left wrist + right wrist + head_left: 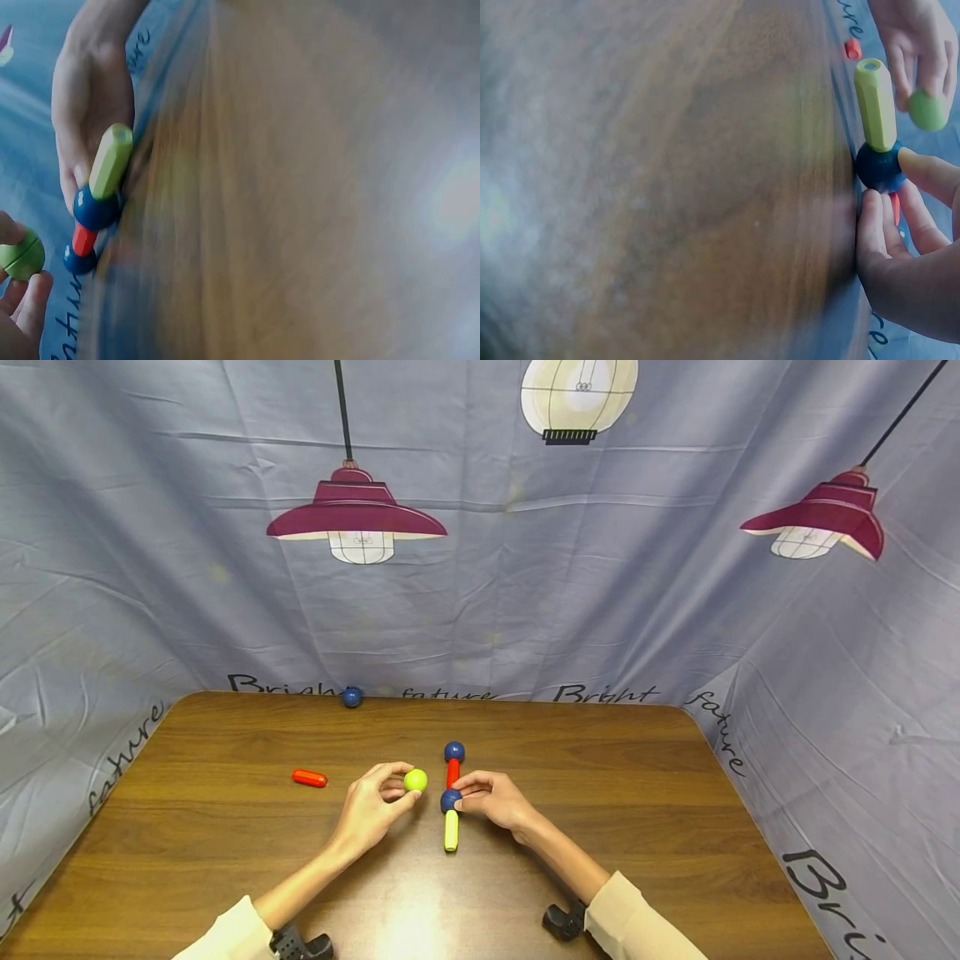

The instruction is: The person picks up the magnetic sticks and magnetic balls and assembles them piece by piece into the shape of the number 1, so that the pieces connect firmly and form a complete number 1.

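Between thumb and fingers, my left hand (369, 806) pinches a lime-green ball (416, 781), just left of a joined chain of pieces. The chain runs away from me: a yellow-green stick (451, 831) nearest, a blue ball (451, 800), a red stick (453, 773), and another blue ball (454, 751) at the far end. My right hand (501, 802) grips the nearer blue ball from the right. In the right wrist view, the yellow-green stick (875, 105) shows a hole in its free end. A groove circles the green ball (24, 255) in the left wrist view.
A loose red stick (309, 778) lies on the wooden table (600, 760) to the left. One more blue ball (352, 697) sits at the table's back edge, against the grey printed curtain (480, 610). Curtains also hang along both sides.
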The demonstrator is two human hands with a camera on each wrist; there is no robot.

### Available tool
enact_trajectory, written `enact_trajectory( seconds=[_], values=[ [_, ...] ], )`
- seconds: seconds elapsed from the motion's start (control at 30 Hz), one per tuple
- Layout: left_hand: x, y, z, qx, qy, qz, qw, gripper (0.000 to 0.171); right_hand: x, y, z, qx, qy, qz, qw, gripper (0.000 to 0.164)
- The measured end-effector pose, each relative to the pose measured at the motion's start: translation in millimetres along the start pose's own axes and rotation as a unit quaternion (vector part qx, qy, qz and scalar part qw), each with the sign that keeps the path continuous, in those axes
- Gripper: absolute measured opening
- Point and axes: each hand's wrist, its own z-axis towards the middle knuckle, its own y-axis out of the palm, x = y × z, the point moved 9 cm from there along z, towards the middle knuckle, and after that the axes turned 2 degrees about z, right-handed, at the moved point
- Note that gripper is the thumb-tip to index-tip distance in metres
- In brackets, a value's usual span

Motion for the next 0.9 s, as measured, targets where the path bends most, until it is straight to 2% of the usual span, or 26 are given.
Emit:
enact_trajectory(
  seconds=[0.23, 0.5, 0.7, 0.9],
  values=[
    [6.6, 5.3, -23.7, -0.039, -0.039, -0.053, 0.9971, 0.034, 0, 0, 0, -0.001, 0.003, 0.000, 1.000, 0.030],
    [11.1, 19.1, -47.5, -0.100, -0.034, -0.093, 0.9901, 0.033, -1, 0, -1, 0.000, 0.000, 0.002, 1.000, 0.030],
    [11.0, 31.8, -65.8, -0.142, -0.039, -0.101, 0.9839, 0.032, 1, 1, 1, 0.002, 0.001, 0.003, 1.000, 0.030],
    [13.9, 41.9, -76.6, -0.159, -0.027, -0.108, 0.9810, 0.031, -1, 1, 0, 0.003, 0.005, -0.002, 1.000, 0.029]
  ],
)
